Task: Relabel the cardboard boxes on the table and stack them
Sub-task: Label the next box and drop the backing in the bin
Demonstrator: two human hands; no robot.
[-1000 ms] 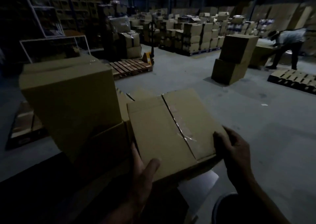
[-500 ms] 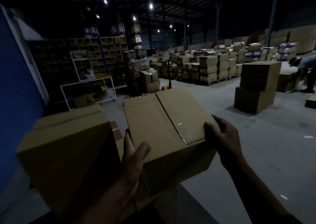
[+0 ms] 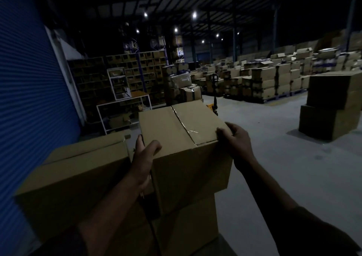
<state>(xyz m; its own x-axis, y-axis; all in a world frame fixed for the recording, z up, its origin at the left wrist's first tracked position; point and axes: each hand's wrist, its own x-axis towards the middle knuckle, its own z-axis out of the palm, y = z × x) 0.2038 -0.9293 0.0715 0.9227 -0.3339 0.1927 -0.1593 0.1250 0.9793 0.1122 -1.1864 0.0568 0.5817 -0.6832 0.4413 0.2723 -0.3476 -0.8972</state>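
Note:
A taped cardboard box (image 3: 182, 136) is in front of me, held between both hands. My left hand (image 3: 144, 159) grips its left side, thumb hooked over the top edge. My right hand (image 3: 235, 142) clasps the right top corner, fingers curled over the edge. The box sits above another cardboard box (image 3: 188, 224) directly under it; whether the two touch is too dark to tell. A larger closed box (image 3: 78, 173) stands beside them on the left, against my left forearm.
A blue roller shutter (image 3: 29, 99) fills the left. A white metal rack (image 3: 125, 109) stands behind the boxes. A two-box stack (image 3: 331, 107) is on the grey floor at right. Pallets of cartons (image 3: 264, 83) and a pallet jack (image 3: 214, 99) stand farther back.
Both hands have lifted the taped box from low in front of me up to the level of the big left box. My view has tilted up and to the left.

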